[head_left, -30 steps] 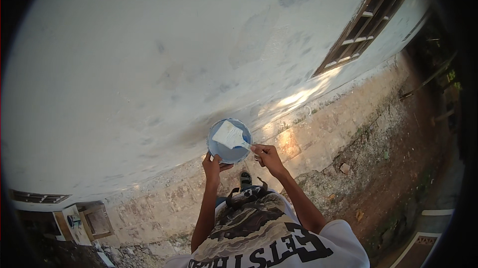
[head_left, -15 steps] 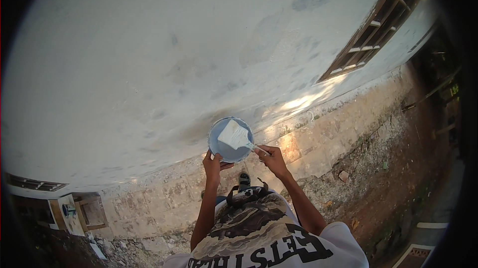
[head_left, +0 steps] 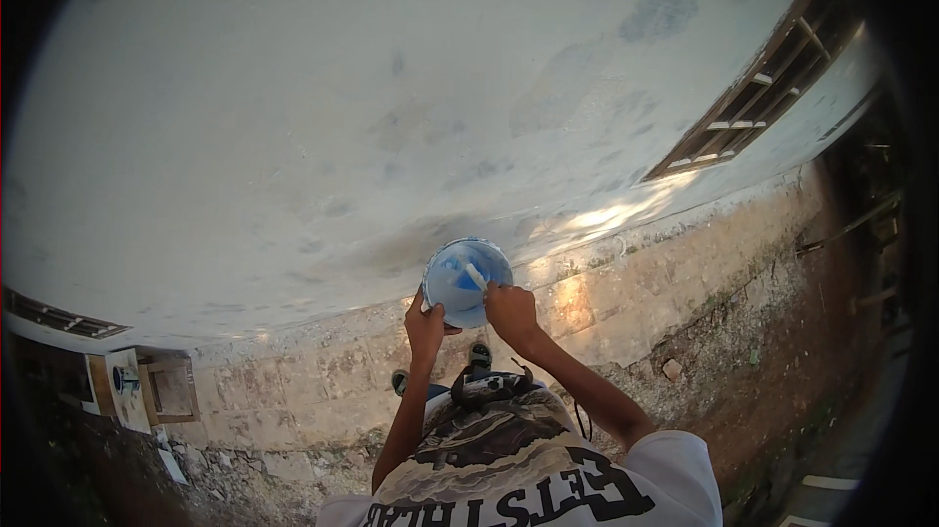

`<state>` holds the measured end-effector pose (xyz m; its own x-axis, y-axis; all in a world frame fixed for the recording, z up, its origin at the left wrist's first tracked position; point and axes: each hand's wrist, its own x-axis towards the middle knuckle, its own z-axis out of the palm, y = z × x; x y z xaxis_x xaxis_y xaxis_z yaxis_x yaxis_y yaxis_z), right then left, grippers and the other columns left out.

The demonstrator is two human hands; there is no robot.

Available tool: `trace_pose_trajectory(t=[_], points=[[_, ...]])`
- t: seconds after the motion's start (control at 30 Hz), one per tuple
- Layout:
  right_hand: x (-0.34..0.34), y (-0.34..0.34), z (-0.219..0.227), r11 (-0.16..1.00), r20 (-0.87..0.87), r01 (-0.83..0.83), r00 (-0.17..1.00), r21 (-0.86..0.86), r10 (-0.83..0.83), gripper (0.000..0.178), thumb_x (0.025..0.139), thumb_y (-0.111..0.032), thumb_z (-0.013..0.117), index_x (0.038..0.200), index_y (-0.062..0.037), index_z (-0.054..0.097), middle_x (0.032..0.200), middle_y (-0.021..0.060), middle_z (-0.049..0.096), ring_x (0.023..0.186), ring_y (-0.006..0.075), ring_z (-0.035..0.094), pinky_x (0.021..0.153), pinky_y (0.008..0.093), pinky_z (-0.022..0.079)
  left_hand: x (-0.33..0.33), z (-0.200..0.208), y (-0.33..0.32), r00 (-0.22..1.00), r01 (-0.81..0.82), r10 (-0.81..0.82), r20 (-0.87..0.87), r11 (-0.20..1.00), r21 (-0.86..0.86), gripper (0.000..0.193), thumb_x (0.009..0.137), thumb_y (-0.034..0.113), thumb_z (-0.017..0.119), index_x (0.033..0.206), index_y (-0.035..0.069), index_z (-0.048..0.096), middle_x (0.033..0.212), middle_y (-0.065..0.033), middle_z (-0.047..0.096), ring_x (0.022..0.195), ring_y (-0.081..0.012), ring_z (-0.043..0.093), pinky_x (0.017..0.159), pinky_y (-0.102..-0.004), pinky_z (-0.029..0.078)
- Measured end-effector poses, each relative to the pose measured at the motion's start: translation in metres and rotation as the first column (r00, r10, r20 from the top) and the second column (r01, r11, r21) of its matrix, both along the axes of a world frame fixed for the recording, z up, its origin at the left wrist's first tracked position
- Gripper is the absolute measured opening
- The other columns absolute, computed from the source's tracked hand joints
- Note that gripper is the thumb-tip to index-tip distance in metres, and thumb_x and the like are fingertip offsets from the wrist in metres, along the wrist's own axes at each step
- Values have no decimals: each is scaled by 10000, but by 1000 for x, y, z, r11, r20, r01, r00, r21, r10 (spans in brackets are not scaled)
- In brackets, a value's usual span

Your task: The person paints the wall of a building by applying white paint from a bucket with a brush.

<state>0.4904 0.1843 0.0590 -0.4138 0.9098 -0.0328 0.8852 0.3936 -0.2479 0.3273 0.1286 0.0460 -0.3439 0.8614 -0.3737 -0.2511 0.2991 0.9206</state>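
A round blue bucket (head_left: 443, 282) with a paint-smeared rim is in front of me, close to the wall. My left hand (head_left: 425, 329) grips its near left side, thumb over the rim. My right hand (head_left: 511, 314) is closed round the handle of a wide paintbrush (head_left: 475, 275) at the bucket's right edge. The brush is seen nearly edge-on over the inside of the bucket. Whether its bristles touch the paint I cannot tell. Bright blue shows on part of the bucket's inside.
A pale, patchy wall (head_left: 293, 116) rises ahead, with a brown-framed window (head_left: 753, 106) at the right. Stone paving (head_left: 323, 385) runs along its foot. Rubble and brown soil (head_left: 734, 370) lie to the right. A wooden frame (head_left: 171, 388) stands at the far left.
The brush, seen broad side up before, is now turned edge-on and lower in the bucket. My right hand has rotated and come closer to the rim. The view has shifted slightly.
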Motion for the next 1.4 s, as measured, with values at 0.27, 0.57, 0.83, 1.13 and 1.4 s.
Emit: trace_pose_trajectory(t=[0.27, 0.57, 0.83, 1.13, 1.4], points=[[-51, -10, -36, 990, 18, -59, 998, 124, 57, 386, 808, -90, 615, 1177, 23, 614, 907, 209, 656, 751, 325, 694, 598, 382, 571, -22, -8, -15, 995, -60, 68, -69, 993, 105, 624, 880, -83, 470, 1476, 46, 335, 930, -201, 662, 711, -263, 705, 565, -361, 648], [-95, -27, 5, 996, -156, -71, 985, 52, 79, 386, 824, -183, 653, 1153, 17, 623, 858, 235, 643, 758, 361, 676, 622, 425, 560, -52, 7, -39, 971, -239, 240, -10, 970, 43, 571, 882, -69, 450, 1444, -5, 370, 817, -148, 623, 635, -279, 691, 564, -394, 649], [-153, -30, -31, 969, -208, -213, 949, 128, 236, 340, 853, -186, 638, 1096, 51, 636, 853, 227, 628, 809, 350, 657, 656, 416, 553, -73, 0, -69, 945, -284, 304, -121, 946, 156, 584, 893, -72, 478, 1458, -4, 349, 923, -221, 668, 662, -257, 699, 541, -342, 640], [-187, -44, 9, 732, -43, -679, 731, 61, 681, 279, 773, -203, 704, 975, -13, 675, 861, 180, 638, 773, 320, 659, 661, 413, 541, -140, 3, -132, 901, -430, 433, 10, 892, 141, 594, 888, -95, 476, 1460, 9, 356, 940, -215, 668, 693, -232, 696, 561, -342, 646], [-271, -81, 40, 829, -173, -512, 816, 227, 551, 313, 812, -193, 688, 1059, -3, 664, 798, 175, 634, 665, 317, 659, 566, 409, 541, -203, 25, -174, 870, -477, 491, -56, 864, 161, 616, 885, -103, 494, 1469, 42, 358, 999, -252, 656, 746, -256, 703, 559, -345, 645]])
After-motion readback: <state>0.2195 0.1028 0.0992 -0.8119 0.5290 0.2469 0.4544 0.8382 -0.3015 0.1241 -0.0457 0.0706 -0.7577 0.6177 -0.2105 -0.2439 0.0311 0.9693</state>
